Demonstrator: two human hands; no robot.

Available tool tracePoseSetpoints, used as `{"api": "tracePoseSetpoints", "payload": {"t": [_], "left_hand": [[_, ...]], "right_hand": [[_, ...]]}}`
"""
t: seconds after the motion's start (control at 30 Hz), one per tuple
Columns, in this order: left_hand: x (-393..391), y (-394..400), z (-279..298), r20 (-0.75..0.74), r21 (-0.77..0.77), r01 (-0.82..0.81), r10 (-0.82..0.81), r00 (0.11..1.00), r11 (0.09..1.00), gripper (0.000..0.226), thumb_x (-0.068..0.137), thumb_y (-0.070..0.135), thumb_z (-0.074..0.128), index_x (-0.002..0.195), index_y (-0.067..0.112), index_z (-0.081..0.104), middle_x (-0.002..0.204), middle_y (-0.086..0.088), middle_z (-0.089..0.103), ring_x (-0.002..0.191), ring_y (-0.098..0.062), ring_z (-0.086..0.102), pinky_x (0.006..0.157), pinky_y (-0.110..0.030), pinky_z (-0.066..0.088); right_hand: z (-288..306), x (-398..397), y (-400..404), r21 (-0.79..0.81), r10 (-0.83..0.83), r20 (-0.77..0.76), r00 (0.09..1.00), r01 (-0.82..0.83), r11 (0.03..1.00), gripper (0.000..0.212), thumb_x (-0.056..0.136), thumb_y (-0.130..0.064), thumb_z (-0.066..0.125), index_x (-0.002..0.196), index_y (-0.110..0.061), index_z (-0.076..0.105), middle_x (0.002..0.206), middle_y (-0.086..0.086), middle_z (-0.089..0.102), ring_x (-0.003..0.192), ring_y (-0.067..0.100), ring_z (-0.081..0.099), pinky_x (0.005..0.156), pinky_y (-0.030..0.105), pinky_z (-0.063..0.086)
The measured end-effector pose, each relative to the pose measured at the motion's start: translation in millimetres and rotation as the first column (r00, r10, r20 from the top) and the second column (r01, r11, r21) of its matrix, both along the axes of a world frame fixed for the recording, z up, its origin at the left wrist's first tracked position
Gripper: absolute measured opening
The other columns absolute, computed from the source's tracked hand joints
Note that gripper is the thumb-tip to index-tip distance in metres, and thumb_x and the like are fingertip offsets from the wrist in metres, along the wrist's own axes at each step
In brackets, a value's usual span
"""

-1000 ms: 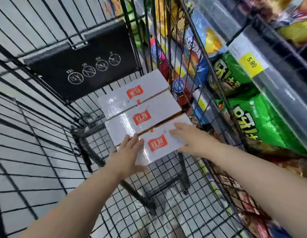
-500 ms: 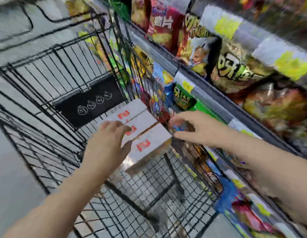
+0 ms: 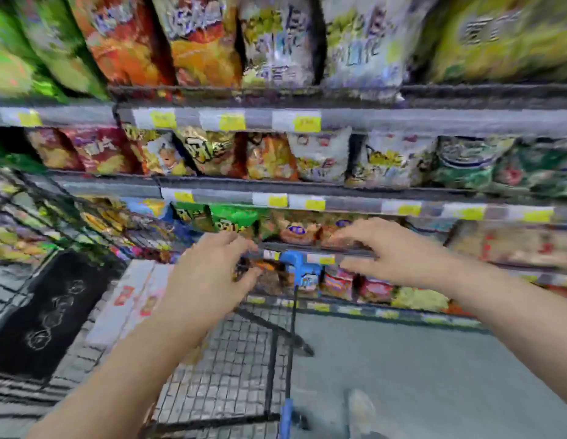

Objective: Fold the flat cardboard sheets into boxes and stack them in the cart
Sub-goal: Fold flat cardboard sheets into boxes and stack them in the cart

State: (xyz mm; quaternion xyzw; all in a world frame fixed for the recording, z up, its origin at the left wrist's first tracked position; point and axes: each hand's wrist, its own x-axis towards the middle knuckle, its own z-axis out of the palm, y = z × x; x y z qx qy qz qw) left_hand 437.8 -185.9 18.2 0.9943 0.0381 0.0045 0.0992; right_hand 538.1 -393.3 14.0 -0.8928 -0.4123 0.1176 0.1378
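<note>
The frame is blurred by motion. White folded boxes (image 3: 130, 296) with red labels lie side by side in the wire cart (image 3: 218, 375) at lower left, partly hidden by my left arm. My left hand (image 3: 209, 277) hovers above the cart's right side, fingers loosely curled, holding nothing. My right hand (image 3: 393, 251) is stretched out further right in front of the lower shelf, fingers spread and empty. No flat cardboard sheet is in view.
Store shelves (image 3: 307, 122) packed with snack bags fill the upper view, with yellow price tags along their edges. A black child-seat flap (image 3: 50, 312) hangs at the cart's left. Grey floor (image 3: 418, 375) lies right of the cart. A blue cart corner (image 3: 286, 413) shows at bottom.
Both hands have left the nearest box and risen out of the cart. My view has swung right and up, from the cart's inside to the shelves.
</note>
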Motion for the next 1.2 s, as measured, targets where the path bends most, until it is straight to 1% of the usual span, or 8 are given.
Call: {"api": "tracePoseSetpoints", "payload": {"t": [0.13, 0.27, 0.4, 0.53, 0.67, 0.8, 0.93, 1.2], "left_hand": [[22.2, -62.1, 7.7, -0.006, -0.032, 0.260, -0.260, 0.965, 0.965, 0.040, 0.088, 0.039, 0.050, 0.127, 0.030, 0.046, 0.131, 0.011, 0.046, 0.121, -0.010, 0.043, 0.092, -0.029, 0.043], [40.2, -140.9, 16.9, -0.037, -0.010, 0.468, -0.468, 0.883, 0.884, 0.041, 0.087, 0.041, 0.050, 0.127, 0.033, 0.043, 0.132, 0.014, 0.044, 0.121, -0.009, 0.044, 0.091, -0.033, 0.046], [46.3, -242.2, 18.5, -0.027, -0.006, 0.667, -0.666, 0.745, 0.745, 0.041, 0.087, 0.039, 0.049, 0.127, 0.034, 0.043, 0.131, 0.012, 0.046, 0.119, -0.011, 0.045, 0.090, -0.032, 0.045], [33.6, -334.4, 16.0, 0.001, 0.016, 0.813, -0.813, 0.582, 0.582, 0.041, 0.087, 0.040, 0.046, 0.126, 0.027, 0.048, 0.125, 0.004, 0.053, 0.120, -0.018, 0.046, 0.092, -0.033, 0.044], [10.4, -430.5, 13.8, 0.039, 0.028, 0.886, -0.886, 0.462, 0.463, 0.076, 0.062, 0.059, 0.020, 0.116, 0.022, 0.059, 0.117, 0.001, 0.061, 0.114, -0.021, 0.053, 0.090, -0.033, 0.045], [-13.9, -536.5, 6.4, -0.022, 0.054, 0.931, -0.932, 0.362, 0.360, 0.041, 0.087, 0.043, 0.046, 0.126, 0.028, 0.047, 0.129, 0.008, 0.051, 0.123, -0.014, 0.042, 0.094, -0.026, 0.038], [-39.6, -643.1, 1.7, -0.044, 0.123, 0.954, -0.959, 0.281, 0.274, 0.042, 0.090, 0.042, 0.044, 0.130, 0.031, 0.041, 0.132, 0.012, 0.046, 0.126, -0.010, 0.038, 0.093, -0.025, 0.036], [-83.7, -803.2, -15.2, -0.058, 0.084, 0.987, -0.988, 0.142, 0.137, 0.041, 0.090, 0.040, 0.044, 0.130, 0.031, 0.041, 0.133, 0.012, 0.046, 0.125, -0.010, 0.039, 0.094, -0.025, 0.037]], "right_hand": [[6.9, -31.9, -83.1, -0.061, -0.268, 0.093, 0.959, 0.274, 0.960, 0.044, 0.090, -0.041, 0.047, 0.132, -0.030, 0.043, 0.133, -0.005, 0.049, 0.124, 0.016, 0.043, 0.101, 0.035, 0.039], [10.1, -73.4, -166.8, -0.085, -0.513, 0.167, 0.842, 0.531, 0.843, 0.044, 0.091, -0.042, 0.046, 0.133, -0.031, 0.040, 0.132, -0.004, 0.047, 0.124, 0.016, 0.044, 0.093, 0.031, 0.043], [10.1, -128.0, -257.6, -0.127, -0.692, 0.186, 0.698, 0.715, 0.687, 0.045, 0.092, -0.040, 0.043, 0.136, -0.030, 0.036, 0.126, -0.002, 0.050, 0.120, 0.019, 0.047, 0.090, 0.034, 0.046], [4.1, -179.2, -336.3, -0.151, -0.803, 0.180, 0.568, 0.823, 0.548, 0.042, 0.093, -0.040, 0.043, 0.134, -0.031, 0.037, 0.128, -0.003, 0.048, 0.122, 0.018, 0.045, 0.093, 0.037, 0.045], [-2.3, -224.3, -413.8, -0.184, -0.867, 0.198, 0.458, 0.886, 0.426, 0.044, 0.094, -0.041, 0.040, 0.136, -0.033, 0.032, 0.136, -0.007, 0.043, 0.127, 0.015, 0.041, 0.087, 0.029, 0.041], [-11.9, -262.8, -503.7, -0.153, -0.913, 0.145, 0.382, 0.920, 0.361, 0.043, 0.093, -0.039, 0.043, 0.135, -0.031, 0.037, 0.136, -0.006, 0.045, 0.126, 0.017, 0.042, 0.094, 0.031, 0.043], [-16.0, -308.8, -595.9, -0.184, -0.938, 0.161, 0.307, 0.943, 0.277, 0.043, 0.093, -0.038, 0.043, 0.135, -0.032, 0.036, 0.137, -0.007, 0.043, 0.127, 0.018, 0.041, 0.091, 0.030, 0.041], [-30.7, -386.8, -733.3, -0.220, -0.991, 0.070, 0.115, 0.971, 0.098, 0.042, 0.093, -0.038, 0.043, 0.134, -0.033, 0.037, 0.139, -0.012, 0.041, 0.126, 0.013, 0.042, 0.087, 0.026, 0.041]]}}
